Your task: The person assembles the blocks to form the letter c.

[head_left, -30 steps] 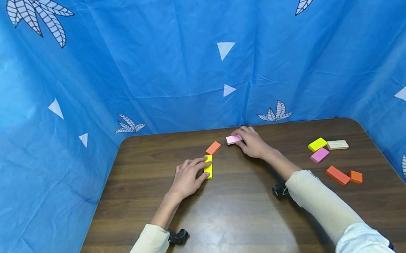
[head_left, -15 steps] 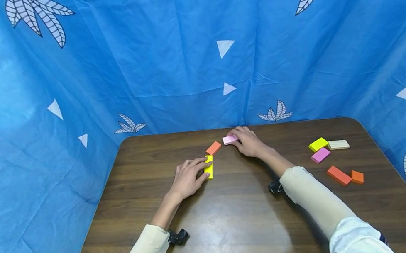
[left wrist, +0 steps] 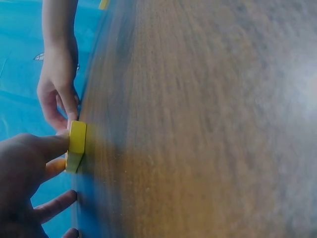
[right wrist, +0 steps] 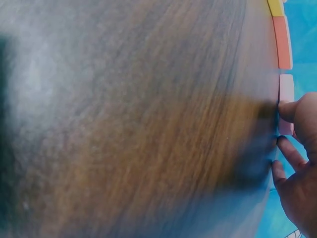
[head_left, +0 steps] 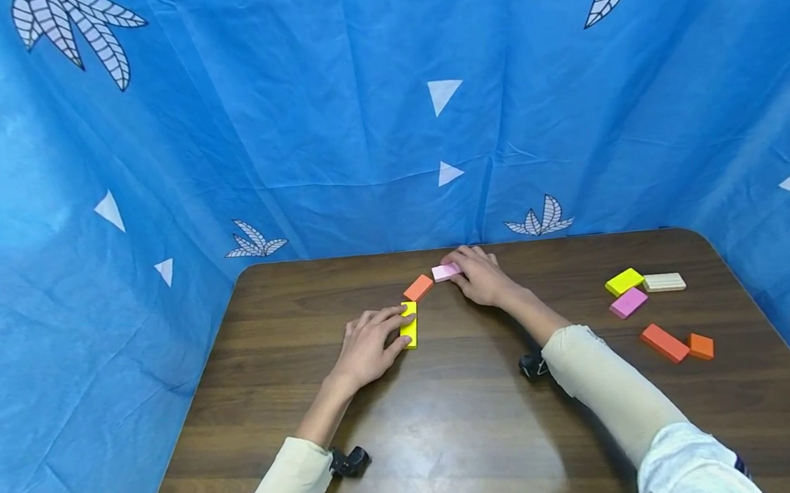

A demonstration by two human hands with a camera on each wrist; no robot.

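A flat yellow block [head_left: 412, 332] lies lengthwise on the brown table, and my left hand [head_left: 366, 349] holds it, thumb near its front end and fingers over its upper part. Just beyond its far end sits an orange block [head_left: 418, 288], set at a slant. My right hand [head_left: 482, 277] pinches a light pink block [head_left: 443, 273], its thumb on the near side. In the right wrist view, the pink block [right wrist: 286, 87] stands a small gap from the orange block [right wrist: 283, 42]. The left wrist view shows the yellow block [left wrist: 78, 139] at my left fingertips.
On the right of the table [head_left: 460, 434] lie another yellow block [head_left: 624, 281], a cream block [head_left: 665, 282], a darker pink block [head_left: 628, 303], a red-orange block [head_left: 664, 343] and a small orange block [head_left: 701, 347]. A blue curtain [head_left: 323, 124] hangs behind.
My right hand has slid the light pink block left, closer to the orange block. My left hand stays on the yellow block, and the view has shifted slightly.
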